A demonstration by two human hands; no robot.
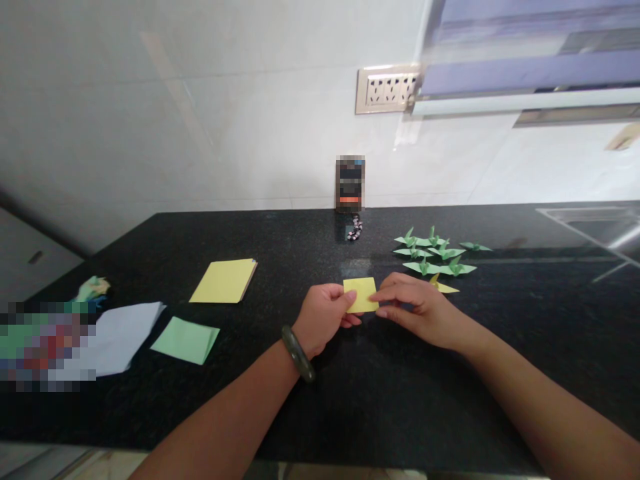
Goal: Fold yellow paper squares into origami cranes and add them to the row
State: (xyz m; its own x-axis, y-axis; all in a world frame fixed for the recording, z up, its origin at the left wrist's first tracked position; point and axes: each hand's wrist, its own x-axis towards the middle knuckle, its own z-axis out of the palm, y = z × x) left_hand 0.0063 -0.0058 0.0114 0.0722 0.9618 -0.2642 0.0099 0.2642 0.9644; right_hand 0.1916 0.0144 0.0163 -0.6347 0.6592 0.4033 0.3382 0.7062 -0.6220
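- Both hands are closed on the yellow paper square [361, 295]: the left hand [324, 320] pinches its left edge and the right hand [423, 310] its right edge. The square is held low over the table [400, 413], mid-front.
- The grip is by the fingertips only, so an uneven pull could skew the edges or tear the sheet.
- The right hand sits just in front of the green paper cranes [434, 257] and a small yellow piece [443, 287]. A sweep of that wrist could knock or crush them.
- The glossy table could let the paper slide if it is pressed down.
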